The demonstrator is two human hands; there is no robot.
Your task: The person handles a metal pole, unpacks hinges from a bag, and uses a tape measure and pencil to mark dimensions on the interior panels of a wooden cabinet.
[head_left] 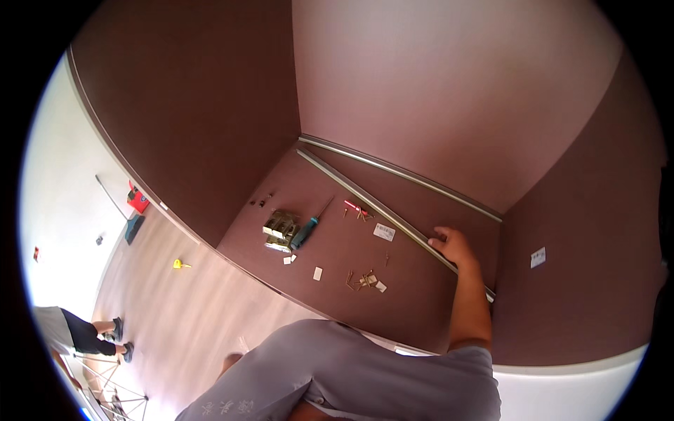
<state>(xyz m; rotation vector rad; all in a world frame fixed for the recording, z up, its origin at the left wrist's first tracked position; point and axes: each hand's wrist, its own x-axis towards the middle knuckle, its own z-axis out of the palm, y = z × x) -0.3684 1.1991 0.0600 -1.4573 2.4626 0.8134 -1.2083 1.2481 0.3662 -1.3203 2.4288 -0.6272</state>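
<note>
One right hand (456,247) – thumb and fingers apart – is at a metal rail (379,207) on brown cabinet base (421,295), wood floor (203,302) outside.

Hiding a stretch of the diagonal metal rail (372,200) behind the right forearm (472,309); cutting off the other person (83,333) at the dark rim; showing dark bits (262,204) too small to identify.

Unreadable print on cabinet-floor label (384,231), side-panel label (538,257) and grey shirt (351,365)
</note>
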